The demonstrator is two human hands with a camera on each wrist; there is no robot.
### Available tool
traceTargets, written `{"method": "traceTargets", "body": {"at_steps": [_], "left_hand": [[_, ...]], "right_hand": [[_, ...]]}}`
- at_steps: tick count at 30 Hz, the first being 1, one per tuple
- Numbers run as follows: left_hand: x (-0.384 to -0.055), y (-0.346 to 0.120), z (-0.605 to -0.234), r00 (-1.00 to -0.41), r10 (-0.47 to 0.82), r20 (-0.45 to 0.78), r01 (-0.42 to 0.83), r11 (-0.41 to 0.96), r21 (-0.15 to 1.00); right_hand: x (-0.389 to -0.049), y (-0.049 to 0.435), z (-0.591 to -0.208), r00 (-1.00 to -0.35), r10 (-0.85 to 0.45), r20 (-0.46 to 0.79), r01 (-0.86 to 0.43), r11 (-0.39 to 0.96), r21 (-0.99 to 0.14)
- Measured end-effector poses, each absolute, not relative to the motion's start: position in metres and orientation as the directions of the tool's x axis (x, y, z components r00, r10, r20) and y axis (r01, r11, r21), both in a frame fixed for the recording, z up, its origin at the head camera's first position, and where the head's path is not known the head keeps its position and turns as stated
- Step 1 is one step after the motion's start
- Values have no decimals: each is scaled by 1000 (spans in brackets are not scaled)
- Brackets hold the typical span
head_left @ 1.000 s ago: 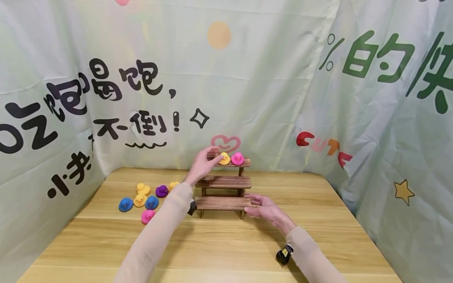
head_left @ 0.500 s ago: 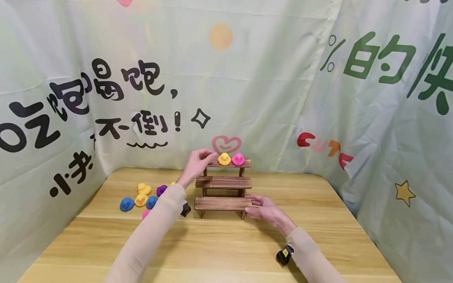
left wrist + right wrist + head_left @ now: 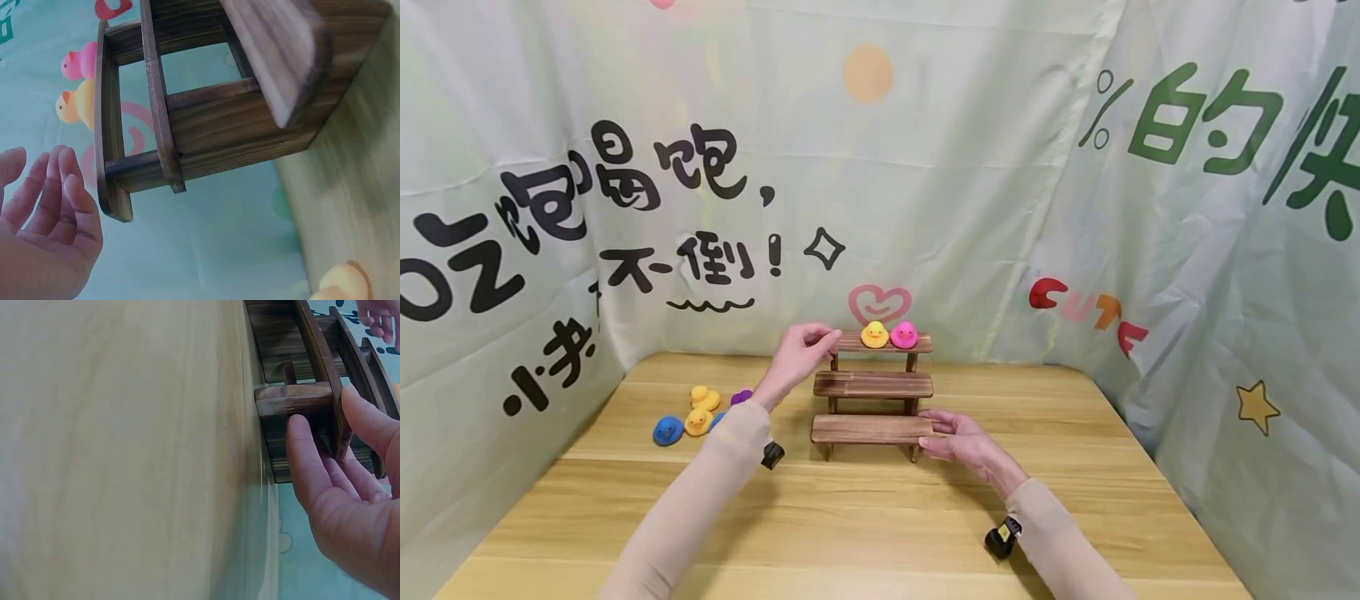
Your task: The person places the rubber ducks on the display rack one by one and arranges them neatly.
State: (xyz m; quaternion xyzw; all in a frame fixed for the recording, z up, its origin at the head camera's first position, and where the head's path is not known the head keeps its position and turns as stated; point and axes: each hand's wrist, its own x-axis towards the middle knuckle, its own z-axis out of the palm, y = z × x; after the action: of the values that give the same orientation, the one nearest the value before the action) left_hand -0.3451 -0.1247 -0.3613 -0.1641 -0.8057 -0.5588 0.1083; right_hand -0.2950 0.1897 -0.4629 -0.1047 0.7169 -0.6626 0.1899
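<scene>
A three-step wooden display stand (image 3: 872, 428) stands near the back of the table. On its top step sit a yellow rubber duck (image 3: 874, 337) and, to the right, a pink rubber duck (image 3: 904, 337). My left hand (image 3: 797, 354) hovers just left of the top step, apart from the yellow duck, its fingers loosely bent around nothing. At the right end of the lowest step, my right hand (image 3: 966, 446) grips the board; the right wrist view has the thumb (image 3: 369, 419) on top and fingers (image 3: 306, 456) underneath.
Left on the table (image 3: 865, 517) lie loose rubber ducks: a blue one (image 3: 667, 431), yellow ones (image 3: 698, 422) and a purple one (image 3: 741, 397), some partly behind my left sleeve (image 3: 700, 492). A printed cloth (image 3: 955, 208) hangs behind and at both sides.
My left hand has let go of the yellow duck on the top step and drawn back to the left. The right hand stays at the lowest step.
</scene>
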Motion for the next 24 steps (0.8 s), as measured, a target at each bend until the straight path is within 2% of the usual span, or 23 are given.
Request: {"method": "traceTargets", "body": {"at_steps": [15,24], "left_hand": [[-327,-162,-379,-946,148,289,323,346,881],[-317,-187,-384,-930,217,296,361,390,847]], "right_hand": [[-295,190,-466,-898,-421,-124,92,94,-991],[-296,190,-465,-896,-428,-119,92,85,-992]]}}
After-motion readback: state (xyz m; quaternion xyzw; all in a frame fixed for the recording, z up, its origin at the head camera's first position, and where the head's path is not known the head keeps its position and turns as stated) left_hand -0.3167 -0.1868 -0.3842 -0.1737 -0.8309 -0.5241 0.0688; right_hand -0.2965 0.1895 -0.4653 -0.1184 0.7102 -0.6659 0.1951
